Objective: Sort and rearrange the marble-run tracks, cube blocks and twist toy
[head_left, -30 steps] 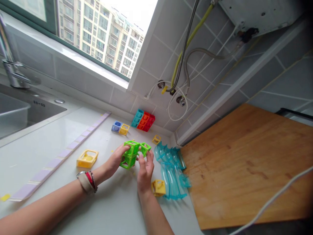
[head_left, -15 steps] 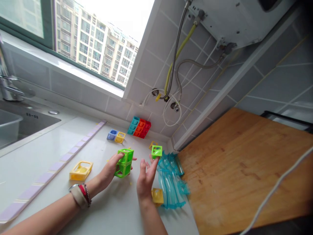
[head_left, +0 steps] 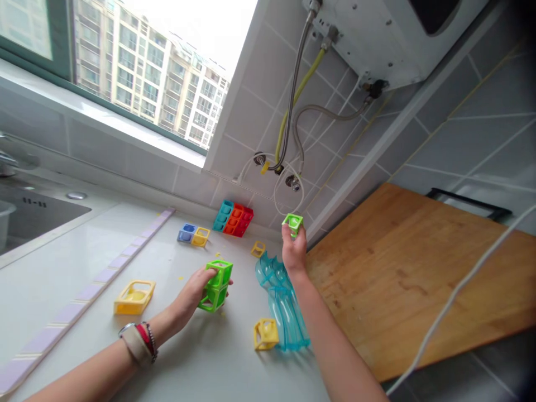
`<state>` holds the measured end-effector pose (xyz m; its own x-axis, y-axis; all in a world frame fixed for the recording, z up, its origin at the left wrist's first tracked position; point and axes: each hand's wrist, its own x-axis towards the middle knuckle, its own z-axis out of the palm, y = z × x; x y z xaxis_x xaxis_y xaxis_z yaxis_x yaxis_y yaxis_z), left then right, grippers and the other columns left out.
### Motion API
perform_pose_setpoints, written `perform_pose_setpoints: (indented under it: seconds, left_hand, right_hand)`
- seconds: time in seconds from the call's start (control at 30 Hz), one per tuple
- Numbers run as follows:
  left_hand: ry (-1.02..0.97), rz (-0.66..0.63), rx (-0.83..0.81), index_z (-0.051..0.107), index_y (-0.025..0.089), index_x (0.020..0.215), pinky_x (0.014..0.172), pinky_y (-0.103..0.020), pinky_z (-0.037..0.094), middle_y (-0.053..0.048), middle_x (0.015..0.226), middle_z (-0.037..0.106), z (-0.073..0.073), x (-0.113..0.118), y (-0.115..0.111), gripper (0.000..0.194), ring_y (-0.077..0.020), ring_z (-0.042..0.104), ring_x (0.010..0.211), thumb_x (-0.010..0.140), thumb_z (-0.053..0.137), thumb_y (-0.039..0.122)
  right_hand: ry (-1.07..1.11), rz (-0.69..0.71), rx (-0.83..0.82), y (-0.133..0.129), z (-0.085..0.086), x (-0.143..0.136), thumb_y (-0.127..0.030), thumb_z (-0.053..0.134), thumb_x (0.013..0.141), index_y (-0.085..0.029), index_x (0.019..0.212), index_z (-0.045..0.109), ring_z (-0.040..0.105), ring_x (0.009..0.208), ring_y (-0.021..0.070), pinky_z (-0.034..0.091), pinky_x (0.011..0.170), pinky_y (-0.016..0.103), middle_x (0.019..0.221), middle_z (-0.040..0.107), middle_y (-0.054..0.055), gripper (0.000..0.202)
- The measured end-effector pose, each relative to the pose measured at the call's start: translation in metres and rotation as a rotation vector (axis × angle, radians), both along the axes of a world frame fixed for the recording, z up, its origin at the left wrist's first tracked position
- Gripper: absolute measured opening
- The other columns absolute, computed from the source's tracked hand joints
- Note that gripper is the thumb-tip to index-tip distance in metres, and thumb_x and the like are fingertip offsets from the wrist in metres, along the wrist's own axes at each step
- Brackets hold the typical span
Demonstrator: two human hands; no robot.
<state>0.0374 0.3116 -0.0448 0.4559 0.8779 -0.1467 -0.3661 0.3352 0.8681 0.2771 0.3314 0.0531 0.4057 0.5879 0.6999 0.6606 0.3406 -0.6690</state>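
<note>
Two joined green cube blocks (head_left: 216, 286), open-framed and stacked one above the other, are gripped by my left hand (head_left: 196, 293) over the counter. My right hand (head_left: 295, 254) is raised at the far right of the counter, its fingers closed on a single green cube block (head_left: 293, 223). Below that hand lie clear teal wavy tube pieces (head_left: 285, 318), partly hidden by my right forearm. A yellow cube block (head_left: 266, 334) touches or nearly touches their left side. A smaller yellow block (head_left: 258, 249) sits behind them.
Blue-and-yellow joined blocks (head_left: 193, 235) and a teal-and-red block group (head_left: 233, 218) stand near the back wall. A yellow block (head_left: 134, 297) lies at left by a lilac strip (head_left: 96, 286). A wooden board (head_left: 410, 279) leans at right, crossed by a white cable (head_left: 456, 293). The sink (head_left: 46, 215) is far left.
My right hand has moved up and right with the single green block, uncovering the yellow cube by the teal tubes. My left hand keeps hold of the two green blocks. The view has shifted slightly.
</note>
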Motion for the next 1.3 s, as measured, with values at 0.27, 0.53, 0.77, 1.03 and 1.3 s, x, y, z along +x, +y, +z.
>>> perform_pose_setpoints:
  seconds: [0.27,0.53,0.77,1.03,1.3]
  left_hand:
    - [-0.004,-0.025,0.018,0.06,0.017,0.112,0.061,-0.033,0.053,-0.013,0.095,0.078,-0.012,0.002,0.008,0.052,-0.0265,0.073,0.071,0.08,0.068,0.057]
    - [-0.037,-0.038,0.009,0.062,0.017,0.109,0.057,-0.031,0.052,-0.012,0.09,0.078,-0.016,0.005,0.009,0.05,-0.0258,0.073,0.068,0.079,0.069,0.057]
    - [-0.041,-0.059,0.029,0.061,0.017,0.11,0.056,-0.029,0.051,-0.011,0.087,0.077,-0.014,0.006,0.004,0.045,-0.0239,0.072,0.066,0.083,0.065,0.054]
    - [-0.03,-0.035,0.039,0.062,0.017,0.106,0.059,-0.032,0.053,-0.011,0.086,0.077,-0.001,0.004,-0.001,0.044,-0.0241,0.072,0.067,0.082,0.065,0.055]
    - [0.025,0.006,0.34,0.078,0.017,0.098,0.067,-0.029,0.053,-0.007,0.088,0.077,-0.005,0.004,0.003,0.031,-0.0243,0.069,0.079,0.082,0.068,0.042]
  right_hand:
    - [-0.324,-0.015,-0.351,0.04,-0.051,0.056,-0.046,0.062,0.089,-0.019,0.068,0.067,0.064,0.085,0.0232,0.05,0.087,0.037,0.085,0.072,0.009,0.035]
    - [-0.344,-0.032,-0.422,0.079,-0.067,0.063,-0.033,0.073,0.077,-0.019,0.08,0.072,0.064,0.085,0.0226,0.048,0.088,0.037,0.088,0.075,0.008,0.014]
    - [-0.304,-0.005,-0.393,0.08,-0.087,0.051,-0.02,0.073,0.073,-0.017,0.08,0.073,0.065,0.099,0.0259,0.047,0.1,0.042,0.101,0.076,0.012,0.008]
    - [-0.196,0.018,-0.289,0.023,-0.07,0.019,-0.029,0.057,0.091,-0.014,0.112,0.073,0.065,0.112,0.027,0.052,0.098,0.042,0.118,0.072,0.016,0.031]
    - [0.0,0.523,-0.433,-0.073,-0.045,-0.063,-0.048,0.065,0.094,-0.025,0.129,0.071,0.07,0.101,0.025,0.056,0.086,0.038,0.119,0.075,0.008,0.042]
